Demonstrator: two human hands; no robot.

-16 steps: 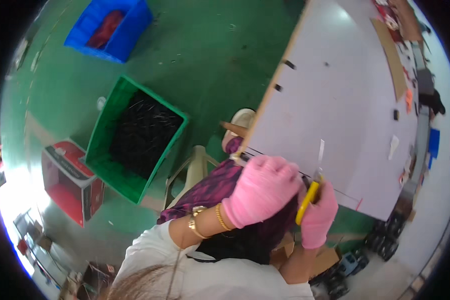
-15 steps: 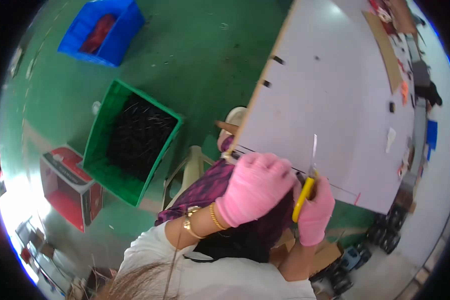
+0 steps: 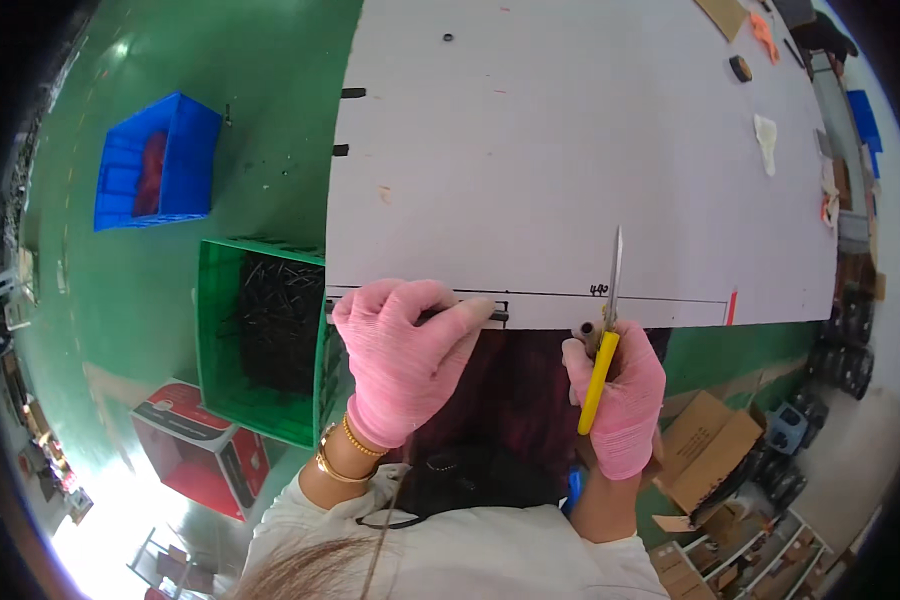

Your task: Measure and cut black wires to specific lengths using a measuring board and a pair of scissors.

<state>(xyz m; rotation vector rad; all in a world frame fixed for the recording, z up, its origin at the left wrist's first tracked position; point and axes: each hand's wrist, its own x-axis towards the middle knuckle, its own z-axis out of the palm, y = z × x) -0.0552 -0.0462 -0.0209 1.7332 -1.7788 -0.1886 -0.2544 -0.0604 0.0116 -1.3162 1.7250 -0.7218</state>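
Observation:
My left hand (image 3: 402,335), in a pink glove, is closed around a thin black tube-like piece (image 3: 497,315) at the near edge of the white tabletop (image 3: 570,180). The piece lies along a black ruled line, its right end showing beyond my fingertips. My right hand (image 3: 625,400), also pink-gloved, grips a yellow-handled knife (image 3: 598,385), its long pointed blade aimed away from me over the table. Between thumb and forefinger of that hand shows a short tube-like end (image 3: 588,328) with a dark hole; what it belongs to is hidden.
On the left floor stand a green crate (image 3: 210,340) of thin black pieces, a blue crate (image 3: 192,160) with something red, and a red-grey box (image 3: 195,430). Tape (image 3: 740,68) and a white scrap (image 3: 766,143) lie at the table's right. Cardboard boxes (image 3: 705,450) stand at lower right.
My view has turned and come squarer to the table. My left hand is now at the marked near edge with the black piece; my right hand still holds the knife, farther from the left.

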